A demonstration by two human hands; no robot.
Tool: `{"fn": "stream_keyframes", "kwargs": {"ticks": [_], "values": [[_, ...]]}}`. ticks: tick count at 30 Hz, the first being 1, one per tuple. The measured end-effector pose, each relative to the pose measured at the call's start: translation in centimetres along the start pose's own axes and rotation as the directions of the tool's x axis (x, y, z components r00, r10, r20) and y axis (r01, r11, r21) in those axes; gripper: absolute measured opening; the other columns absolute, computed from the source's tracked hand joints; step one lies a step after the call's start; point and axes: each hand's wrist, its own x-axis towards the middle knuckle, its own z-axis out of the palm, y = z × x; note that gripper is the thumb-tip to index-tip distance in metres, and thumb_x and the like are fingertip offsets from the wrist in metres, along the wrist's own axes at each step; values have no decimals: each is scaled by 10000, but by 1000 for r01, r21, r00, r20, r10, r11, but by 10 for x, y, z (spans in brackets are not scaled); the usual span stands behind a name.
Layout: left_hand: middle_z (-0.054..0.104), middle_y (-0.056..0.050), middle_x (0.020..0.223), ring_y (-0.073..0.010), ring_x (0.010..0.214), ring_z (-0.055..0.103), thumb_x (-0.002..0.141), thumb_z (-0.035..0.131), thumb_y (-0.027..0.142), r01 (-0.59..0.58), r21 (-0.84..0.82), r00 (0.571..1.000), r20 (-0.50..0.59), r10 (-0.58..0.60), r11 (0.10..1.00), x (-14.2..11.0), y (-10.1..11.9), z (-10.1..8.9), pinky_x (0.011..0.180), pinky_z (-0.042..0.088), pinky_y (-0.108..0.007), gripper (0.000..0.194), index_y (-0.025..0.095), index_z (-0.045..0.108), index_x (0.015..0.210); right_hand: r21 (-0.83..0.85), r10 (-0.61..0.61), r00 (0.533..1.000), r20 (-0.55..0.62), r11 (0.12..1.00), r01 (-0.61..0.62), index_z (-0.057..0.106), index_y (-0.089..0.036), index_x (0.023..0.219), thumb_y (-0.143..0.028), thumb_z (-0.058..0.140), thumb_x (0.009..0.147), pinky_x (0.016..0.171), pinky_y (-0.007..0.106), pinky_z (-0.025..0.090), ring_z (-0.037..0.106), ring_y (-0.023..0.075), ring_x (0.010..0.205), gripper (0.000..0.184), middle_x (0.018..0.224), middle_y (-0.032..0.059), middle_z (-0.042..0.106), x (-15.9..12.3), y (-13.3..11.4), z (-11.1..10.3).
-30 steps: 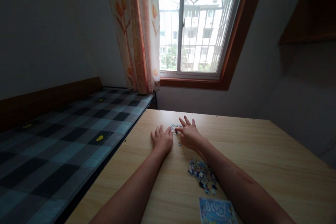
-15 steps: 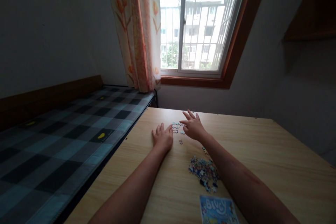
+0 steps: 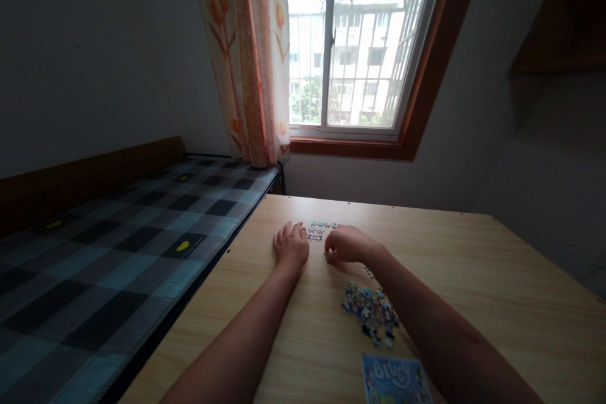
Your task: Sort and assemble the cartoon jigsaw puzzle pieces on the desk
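My left hand [image 3: 291,247] lies on the table with its fingers spread, just left of several small jigsaw pieces [image 3: 315,231] set out in rows. To the right of those rows, my right hand [image 3: 349,244] is bent down, thumb and fingertips pinched on a single puzzle piece [image 3: 326,255] at the tabletop. The hand covers part of the laid-out pieces. Nearer to me, a heap of loose puzzle pieces [image 3: 368,309] lies beside my right forearm, which hides a few stray ones.
A blue "Bluey" picture card or box [image 3: 396,380] lies at the near edge of the wooden table [image 3: 478,278]. Along the left side runs a bed with a checked cover [image 3: 142,252]. A curtain [image 3: 250,63] and a barred window stand beyond the far edge.
My right hand has dropped from a spread position above the laid-out pieces and closed on the lone piece nearer to me. The left hand has hardly moved.
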Motion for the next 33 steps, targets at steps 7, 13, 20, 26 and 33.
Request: {"fn": "stream_keyframes", "kwargs": {"ticks": [7, 13, 20, 26, 33], "values": [[556, -109, 1399, -261, 1292, 477, 973, 350, 334, -3, -9, 1000, 13, 3, 1000, -1, 1, -2, 1113, 312, -430, 431, 234, 646, 1270, 0, 1, 999, -43, 1000, -1, 796, -273, 894, -327, 673, 740, 647, 256, 433, 673, 196, 758, 204, 847, 27, 772, 2, 2, 6], [510, -67, 1442, -250, 1331, 429, 869, 501, 202, -78, -39, 997, 26, 79, 996, -4, 3, -7, 1130, 299, -430, 380, 311, 720, 1160, 134, 2, 1000, -9, 991, -1, 775, -234, 861, -316, 684, 732, 612, 239, 407, 629, 164, 697, 178, 812, 21, 750, 5, 9, 11], [454, -10, 1493, -268, 1393, 339, 826, 544, 148, -183, -45, 979, 87, 186, 982, -7, 5, -8, 1160, 253, -478, 400, 374, 753, 1081, 641, -104, 994, -12, 763, 88, 688, -157, 788, -313, 687, 735, 574, 222, 376, 521, 110, 621, 166, 689, -15, 639, 0, 39, -5], [456, -20, 1494, -305, 1403, 325, 877, 536, 220, -217, -49, 968, 115, 221, 975, -9, 3, -4, 1145, 234, -554, 326, 395, 768, 1027, 702, 165, 965, -204, 712, 26, 631, -161, 755, -312, 670, 726, 553, 226, 384, 533, 113, 614, 159, 707, 13, 649, -12, 67, -19], [500, -46, 1453, -308, 1361, 383, 818, 547, 115, -268, -59, 963, 9, 269, 962, -8, 1, -1, 1115, 269, -571, 399, 375, 769, 1023, 606, 295, 948, -118, 778, -167, 662, -153, 748, -234, 683, 709, 492, 214, 406, 573, 109, 537, 92, 697, 32, 681, 0, 74, -22]]}}
